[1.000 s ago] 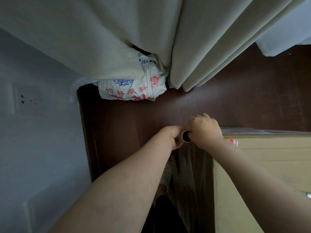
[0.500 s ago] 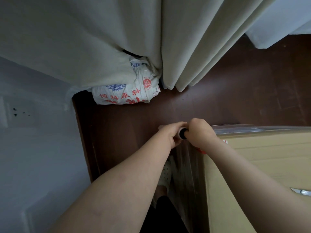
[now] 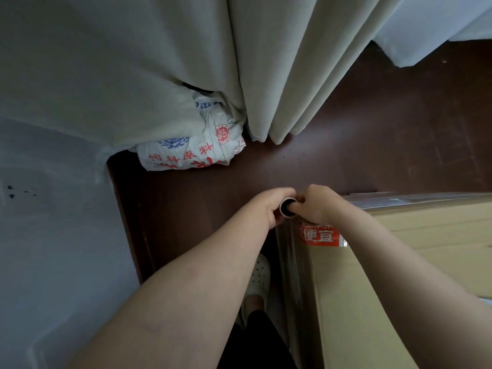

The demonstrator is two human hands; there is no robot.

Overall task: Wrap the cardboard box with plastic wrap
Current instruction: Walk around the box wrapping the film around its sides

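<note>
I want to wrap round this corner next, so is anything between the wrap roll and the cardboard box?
Nothing visible does. The left hand and right hand hold the wrap roll at the corner of the cardboard box, film down its side. The printed sack lies apart, by the curtain.

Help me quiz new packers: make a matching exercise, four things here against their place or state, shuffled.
Column one
1. tan cardboard box
2. white woven sack printed red and blue
3. roll of clear plastic wrap on a cardboard tube
4. cream fabric curtain

Column two
A. hangs in folds
B. gripped by the left hand and right hand
C. lower right, partly wrapped
D. lies on the dark brown floor

Pairs: 1-C, 2-D, 3-B, 4-A
</note>
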